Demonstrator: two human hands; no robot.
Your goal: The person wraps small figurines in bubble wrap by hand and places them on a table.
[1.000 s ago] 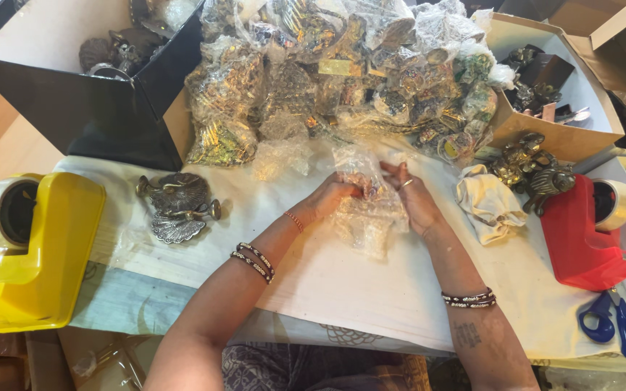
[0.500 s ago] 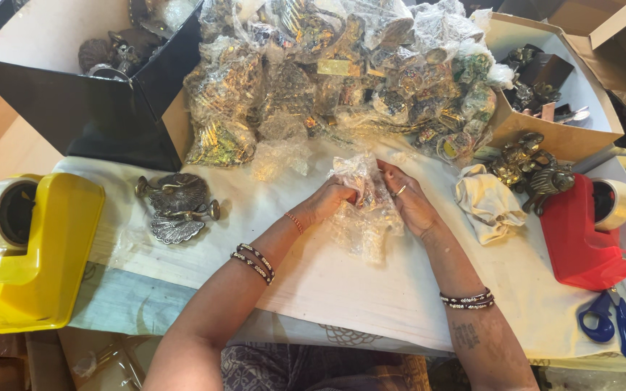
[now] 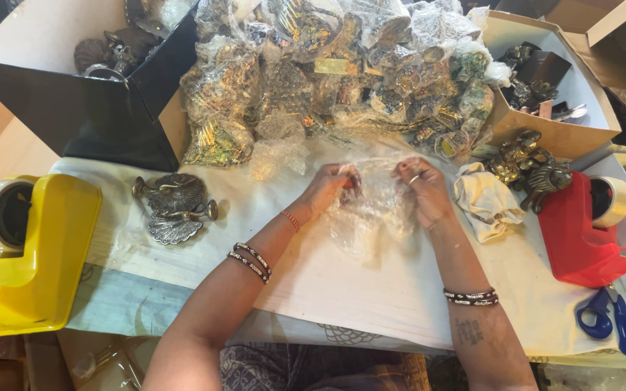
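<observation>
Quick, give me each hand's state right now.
Left hand: closed on the bubble wrap sheet.
Right hand: closed on the same sheet.

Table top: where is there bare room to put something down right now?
Bare white cloth lies between the forearms, below the bubble wrap both hands hold. A smaller patch sits between the metal bird dish and the left hand. The back is crowded with wrapped pieces.
</observation>
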